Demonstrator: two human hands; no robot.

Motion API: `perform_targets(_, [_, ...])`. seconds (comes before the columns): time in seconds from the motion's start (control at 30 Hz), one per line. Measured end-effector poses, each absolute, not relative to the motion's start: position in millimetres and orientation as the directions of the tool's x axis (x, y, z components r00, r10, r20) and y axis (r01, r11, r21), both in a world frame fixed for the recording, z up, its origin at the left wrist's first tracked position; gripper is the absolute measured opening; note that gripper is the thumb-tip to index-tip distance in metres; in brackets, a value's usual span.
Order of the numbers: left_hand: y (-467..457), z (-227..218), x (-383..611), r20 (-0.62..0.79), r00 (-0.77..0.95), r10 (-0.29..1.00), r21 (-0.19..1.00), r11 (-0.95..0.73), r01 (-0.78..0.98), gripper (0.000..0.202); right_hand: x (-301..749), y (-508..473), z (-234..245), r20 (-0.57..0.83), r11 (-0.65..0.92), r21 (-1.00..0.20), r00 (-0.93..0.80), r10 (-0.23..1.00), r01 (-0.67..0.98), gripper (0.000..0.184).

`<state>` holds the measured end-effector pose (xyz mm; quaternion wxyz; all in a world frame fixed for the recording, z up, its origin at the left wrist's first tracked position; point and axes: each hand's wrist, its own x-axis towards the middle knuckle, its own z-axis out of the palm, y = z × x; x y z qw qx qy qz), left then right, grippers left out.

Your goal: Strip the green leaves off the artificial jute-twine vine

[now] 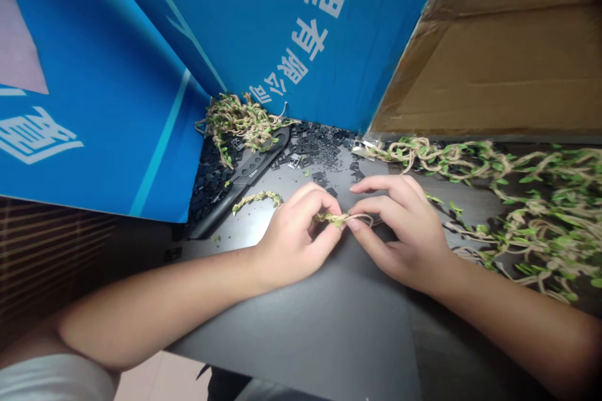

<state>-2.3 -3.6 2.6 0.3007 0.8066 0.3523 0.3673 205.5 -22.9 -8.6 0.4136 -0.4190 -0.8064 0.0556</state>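
Two hands (296, 241), one short leafy twine vine (332, 219) between them.

Blue printed panels (301, 31) with white lettering stood behind dark grey worktop (291, 319). Brown cardboard sheet (489, 56) met them at right corner. Brown slatted surface (47, 257) at left. Pale floor (150, 379) showed below worktop edge.

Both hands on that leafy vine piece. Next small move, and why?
I'd probably have the right hand draw the twine loop straight. The left hand pinches the leafy jute vine, so that part looks anchored, while the loop curls loose past the leaves, close to the right fingertips.
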Motion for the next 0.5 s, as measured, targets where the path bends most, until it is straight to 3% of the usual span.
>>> perform_targets(0.23, [-1.5, 3.6, -3.7, 0.488, 0.509, 0.709, 0.691, -0.670, 0.272, 0.010, 211.8, -23.3, 2.0, 0.548, 0.683, -0.621, -0.411, 0.729, 0.384, 0.029])
perform_targets(0.37, [-1.3, 1.7, -4.6, 0.521, 0.522, 0.676, 0.667, -0.703, 0.245, 0.014, 209.8, -18.9, -2.5, 0.493, 0.603, -0.683, -0.350, 0.797, 0.412, 0.025])
perform_targets(0.5, [-2.1, 1.5, -5.5, 0.530, 0.533, 0.659, 0.659, -0.716, 0.230, 0.014, 207.0, -17.3, -6.8, 0.510, 0.604, -0.652, -0.324, 0.797, 0.459, 0.023])
